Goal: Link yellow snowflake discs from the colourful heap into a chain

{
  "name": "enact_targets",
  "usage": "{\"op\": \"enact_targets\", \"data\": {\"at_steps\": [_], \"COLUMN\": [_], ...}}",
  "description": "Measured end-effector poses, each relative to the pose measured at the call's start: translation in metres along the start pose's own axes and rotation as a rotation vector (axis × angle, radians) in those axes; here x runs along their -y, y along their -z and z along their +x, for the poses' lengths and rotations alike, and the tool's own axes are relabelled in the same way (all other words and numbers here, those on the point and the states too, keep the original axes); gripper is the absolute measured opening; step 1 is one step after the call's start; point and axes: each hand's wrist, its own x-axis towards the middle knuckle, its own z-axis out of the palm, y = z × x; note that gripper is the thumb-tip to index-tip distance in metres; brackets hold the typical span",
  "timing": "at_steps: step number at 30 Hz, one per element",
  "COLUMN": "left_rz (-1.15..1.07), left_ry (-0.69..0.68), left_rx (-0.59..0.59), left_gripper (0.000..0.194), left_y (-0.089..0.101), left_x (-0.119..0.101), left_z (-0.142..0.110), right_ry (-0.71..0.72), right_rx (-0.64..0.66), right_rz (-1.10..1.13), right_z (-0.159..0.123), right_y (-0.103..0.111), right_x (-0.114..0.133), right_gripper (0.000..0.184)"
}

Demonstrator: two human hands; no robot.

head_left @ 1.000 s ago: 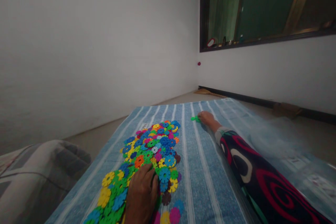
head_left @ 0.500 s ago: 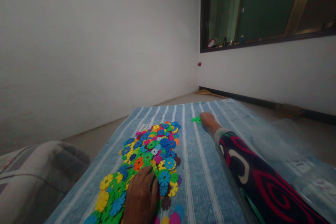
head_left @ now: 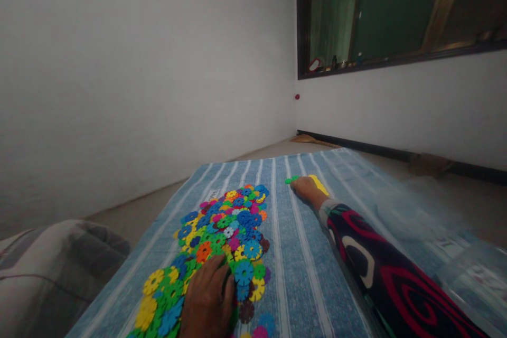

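Note:
A long heap of flower-shaped plastic discs [head_left: 243,218] in many colours lies on a striped blue cloth [head_left: 295,274]. On the near part of this heap rests my left hand [head_left: 208,296], back upward, its thumb apart from the bent fingers; the fingertips touch discs and are partly hidden. My right hand [head_left: 306,189] is farther out, right of the heap, with its fingers pressed together at small green discs [head_left: 292,179] on the cloth. A row of yellow discs [head_left: 318,184] shows just beyond that hand. Its fingertips are hidden from me.
Clear plastic packaging [head_left: 477,274] lies on the cloth at the right, beyond my sleeve. A cloth-covered shape [head_left: 59,269] is at the lower left. White walls [head_left: 158,63] and a window [head_left: 396,10] stand behind; a broom [head_left: 312,140] lies on the floor.
My right hand has moved slightly left and nearer over the green discs, uncovering the yellow row. My left hand stays on the heap. The view has shifted a little.

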Motion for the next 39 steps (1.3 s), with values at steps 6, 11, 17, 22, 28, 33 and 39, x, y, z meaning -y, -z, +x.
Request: {"op": "enact_targets", "data": {"at_steps": [6, 11, 17, 22, 28, 33, 39], "left_rz": [-0.009, -0.033, -0.044, -0.054, -0.076, -0.076, -0.079], "left_ry": [0.049, 0.076, 0.128, 0.164, 0.190, 0.215, 0.264], "left_rx": [0.023, 0.035, 0.084, 0.130, 0.156, 0.212, 0.275], "left_gripper": [0.026, 0.023, 0.024, 0.023, 0.022, 0.020, 0.020], "left_y": [-0.002, -0.003, 0.003, 0.009, 0.007, 0.008, 0.016], "left_x": [-0.002, -0.002, -0.013, -0.021, -0.022, -0.024, -0.033], "left_z": [-0.001, -0.002, 0.003, 0.007, 0.006, 0.007, 0.013], "right_ry": [-0.011, 0.002, 0.138, 0.252, 0.187, 0.225, 0.269], "right_rx": [-0.002, -0.016, -0.008, -0.014, 0.054, 0.025, 0.027], "right_rz": [0.005, 0.049, 0.152, 0.394, 0.530, 0.561, 0.544], "right_z": [-0.006, -0.017, -0.059, -0.091, -0.096, -0.104, -0.114], "right_y": [0.002, 0.004, -0.003, -0.003, 0.001, -0.002, 0.002], "right_x": [-0.003, 0.012, 0.073, 0.113, 0.124, 0.129, 0.133], "right_gripper": [0.036, 0.038, 0.034, 0.030, 0.028, 0.025, 0.021]}}
